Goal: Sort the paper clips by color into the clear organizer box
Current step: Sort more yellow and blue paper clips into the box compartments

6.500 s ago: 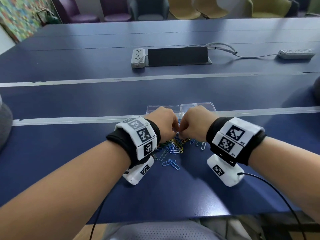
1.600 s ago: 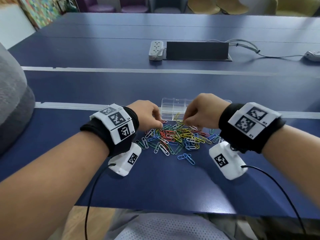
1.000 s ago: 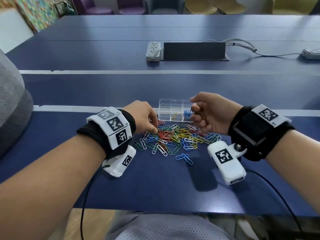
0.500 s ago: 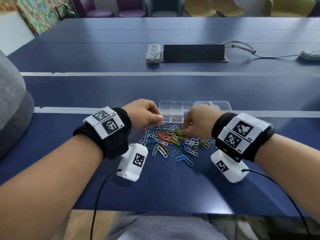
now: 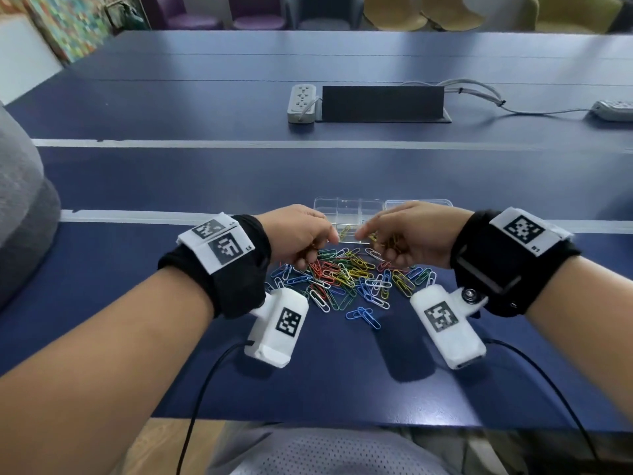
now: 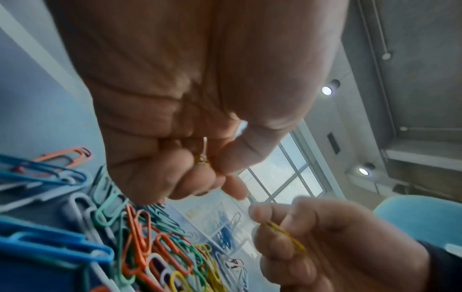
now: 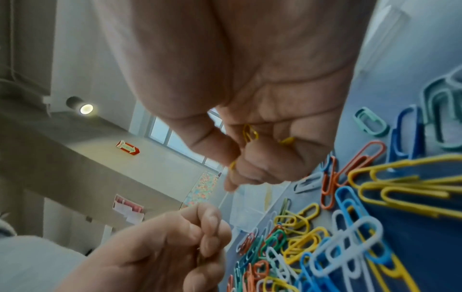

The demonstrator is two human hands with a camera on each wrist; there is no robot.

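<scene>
A heap of coloured paper clips (image 5: 342, 279) lies on the blue table just in front of the clear organizer box (image 5: 349, 209). My left hand (image 5: 322, 248) hovers over the heap's far left, its fingers curled, pinching a small paper clip (image 6: 203, 158) against the thumb. Facing it over the heap's far right, my right hand (image 5: 373, 241) has its fingers curled round several yellow paper clips (image 7: 250, 132). Both hands are at the box's front edge. Blue clips (image 6: 225, 235) and a few yellow clips (image 5: 344, 231) lie in box compartments.
The box's clear lid (image 5: 418, 203) lies open to the right. Two blue clips (image 5: 363, 315) sit apart, nearer to me. Farther back are a white power strip (image 5: 301, 102), a black cable hatch (image 5: 382, 103) and a grey cable (image 5: 479, 97).
My right hand has lifted off the heap and rolled palm inward toward the left hand, yellow clips in it. The left hand has shifted slightly toward the box.
</scene>
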